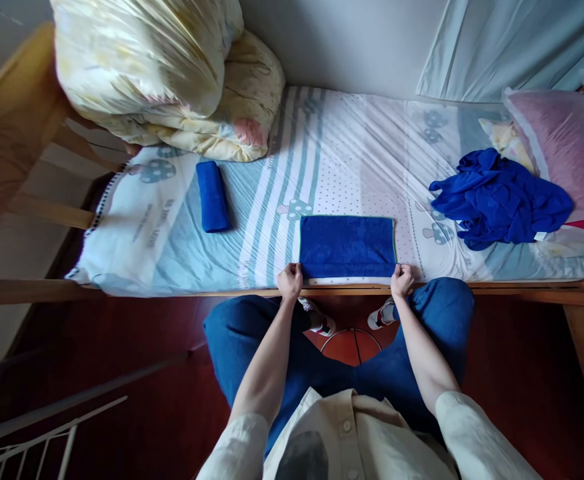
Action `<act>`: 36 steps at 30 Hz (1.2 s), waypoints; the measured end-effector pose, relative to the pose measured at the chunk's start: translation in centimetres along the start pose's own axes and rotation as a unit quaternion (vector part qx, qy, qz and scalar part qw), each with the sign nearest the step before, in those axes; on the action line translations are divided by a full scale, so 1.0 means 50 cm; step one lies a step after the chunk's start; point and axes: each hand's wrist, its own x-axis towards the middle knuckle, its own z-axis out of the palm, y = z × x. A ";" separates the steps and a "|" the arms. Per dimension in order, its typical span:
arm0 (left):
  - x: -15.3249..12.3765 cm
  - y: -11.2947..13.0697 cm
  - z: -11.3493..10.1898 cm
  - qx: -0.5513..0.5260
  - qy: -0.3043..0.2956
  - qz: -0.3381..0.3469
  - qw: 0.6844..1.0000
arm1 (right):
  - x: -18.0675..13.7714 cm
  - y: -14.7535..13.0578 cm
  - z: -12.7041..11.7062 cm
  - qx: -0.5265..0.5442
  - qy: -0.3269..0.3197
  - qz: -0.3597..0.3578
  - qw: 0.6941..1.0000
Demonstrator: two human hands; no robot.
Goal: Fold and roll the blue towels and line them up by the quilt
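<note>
A blue towel [348, 244] with a thin green edge lies flat as a rectangle near the front edge of the bed. My left hand [290, 281] pinches its near left corner. At the near right corner, my right hand [402, 279] is closed on the same towel. Further left on the sheet rests a folded blue towel [213, 197], a compact narrow bundle. A crumpled heap of blue towels [502, 198] lies to the right; how many are in it I cannot tell.
A patterned sheet [257, 220] covers the bed. Yellow bedding [172, 73] is piled at the back left, and a pink pillow [567, 147] sits at the far right. The wooden bed rail [512, 288] runs before my knees. Below, a basketball [353, 345] is between my feet.
</note>
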 end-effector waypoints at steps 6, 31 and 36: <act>-0.001 -0.004 0.009 -0.034 0.034 -0.012 0.999 | -0.006 0.004 0.021 0.004 0.058 0.007 0.998; 0.023 -0.002 0.000 -0.001 -0.006 -0.050 0.999 | 0.036 -0.014 0.022 -0.108 -0.093 0.007 0.990; 0.017 0.022 -0.030 0.049 -0.014 0.036 0.998 | 0.127 -0.027 -0.053 -0.108 -0.207 -0.073 0.970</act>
